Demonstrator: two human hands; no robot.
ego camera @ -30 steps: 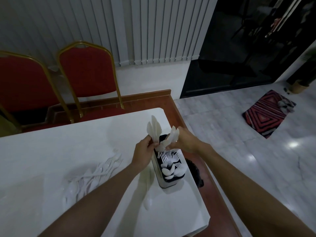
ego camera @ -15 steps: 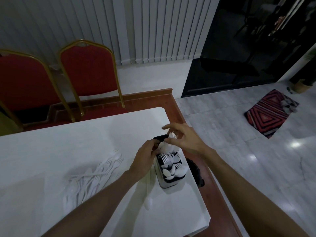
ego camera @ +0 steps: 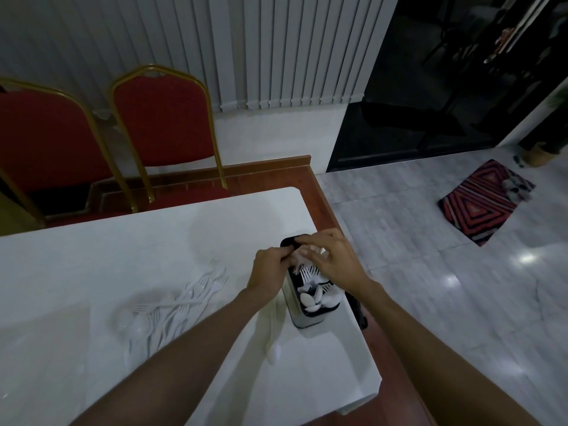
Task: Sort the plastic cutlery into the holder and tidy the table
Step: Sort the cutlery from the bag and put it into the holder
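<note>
A grey cutlery holder [ego camera: 294, 313] with a black top stands near the table's right edge. Its near compartments hold white spoons [ego camera: 310, 299] and forks [ego camera: 312, 273]. My left hand [ego camera: 269, 273] is at the holder's far left corner, its fingers curled round a bundle of white cutlery [ego camera: 297, 259] standing in the far compartment. My right hand [ego camera: 333, 262] hovers over the same compartment with its fingers spread and loosely bent, fingertips touching the bundle's tops. A pile of white plastic forks [ego camera: 178, 305] lies on the white table [ego camera: 92, 265] to the left. One white spoon [ego camera: 273, 348] lies just in front of the holder.
A dark object [ego camera: 359, 312] sits just past the table's right edge, beside the holder. Two red chairs with gold frames [ego camera: 166, 124] stand behind the table. A red patterned mat [ego camera: 482, 204] lies on the tiled floor to the right.
Both hands have lowered the raised white cutlery into the holder's far compartment. My right hand has let go and spread its fingers over the tops.
</note>
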